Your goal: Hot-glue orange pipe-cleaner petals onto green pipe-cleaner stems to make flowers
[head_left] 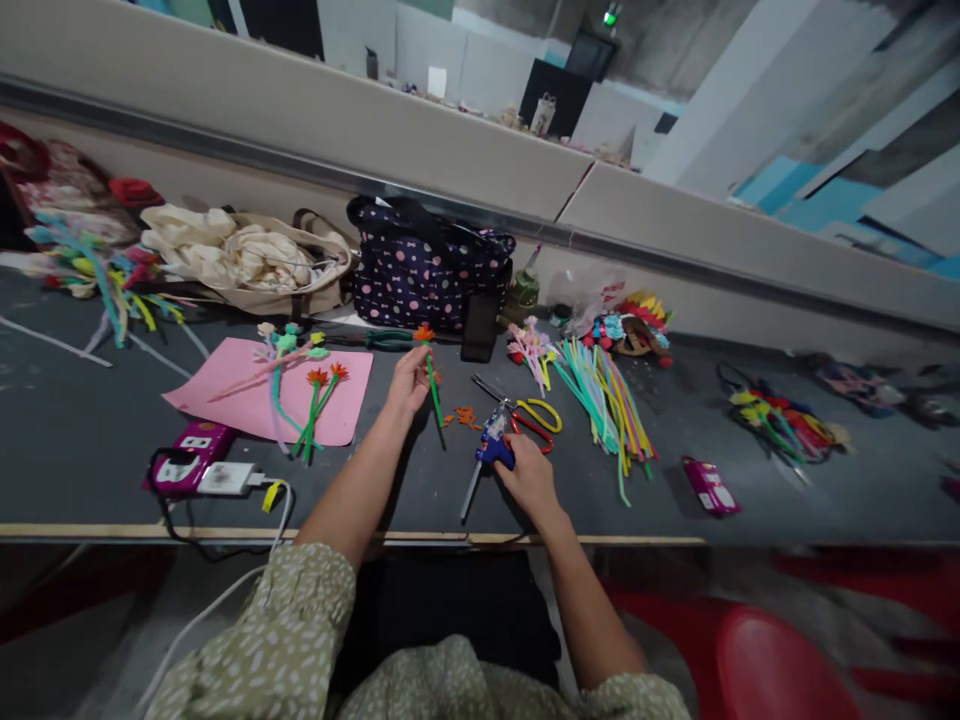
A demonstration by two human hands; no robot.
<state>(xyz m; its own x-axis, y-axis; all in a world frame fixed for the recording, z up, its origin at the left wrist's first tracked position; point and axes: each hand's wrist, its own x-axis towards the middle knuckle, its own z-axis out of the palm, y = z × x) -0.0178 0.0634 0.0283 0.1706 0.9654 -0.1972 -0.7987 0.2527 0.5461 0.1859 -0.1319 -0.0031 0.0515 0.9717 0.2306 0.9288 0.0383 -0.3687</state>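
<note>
My left hand (411, 382) is closed around the green stem of a pipe-cleaner flower (436, 392), which stands nearly upright with its orange head on top. In my right hand (527, 476) is a blue glue gun (495, 440), a glue stick jutting from its back end toward me. Small orange pieces (466, 416) lie on the table between my hands. Just beyond the glue gun rest scissors (536, 412) with one yellow and one red handle loop. Two finished-looking orange flowers (328, 376) with green stems lie on a pink sheet (240, 400) to the left.
Bundled pipe cleaners (604, 400) lie to the right, near a purple box (711, 486). A dotted bag (431, 260), a phone (480, 328) and a cream tote (255, 255) line the back. At left, a white adapter (227, 479) trails a cable over the table's front edge.
</note>
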